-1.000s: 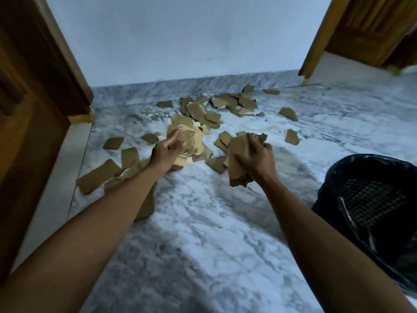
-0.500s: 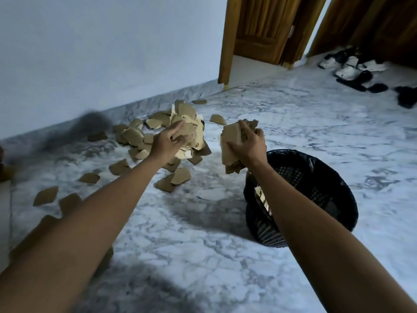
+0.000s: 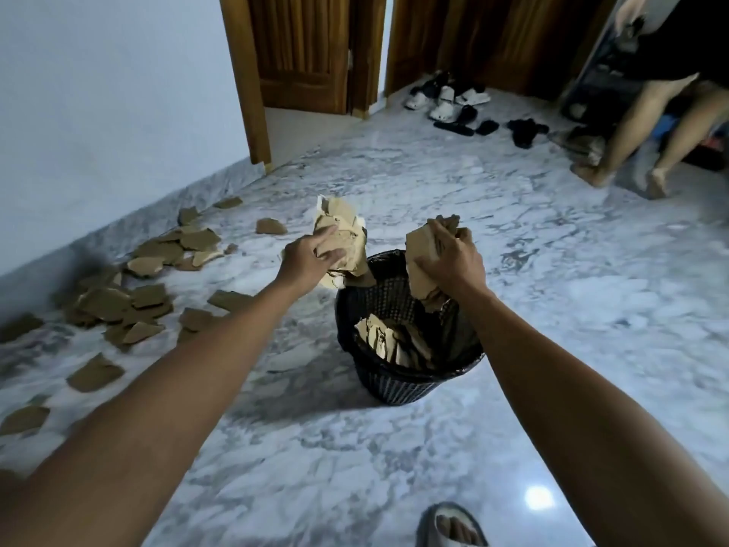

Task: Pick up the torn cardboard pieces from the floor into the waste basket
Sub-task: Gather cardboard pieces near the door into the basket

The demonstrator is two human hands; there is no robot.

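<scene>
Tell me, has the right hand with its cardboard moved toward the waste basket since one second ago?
Yes. The right hand has carried its cardboard from above the floor pile to directly over the waste basket, above its rim.

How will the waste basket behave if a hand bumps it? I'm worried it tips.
The waste basket looks like light mesh plastic holding only cardboard, so it would probably slide on the polished marble floor. It widens upward, so a rim knock might tip it.

**Hidden and cut off**

The second person (image 3: 647, 124) at upper right is cut off above the legs. The sandalled foot (image 3: 451, 525) runs off the bottom edge. The waste basket (image 3: 398, 388) floor lies hidden under cardboard pieces (image 3: 388, 339).
</scene>
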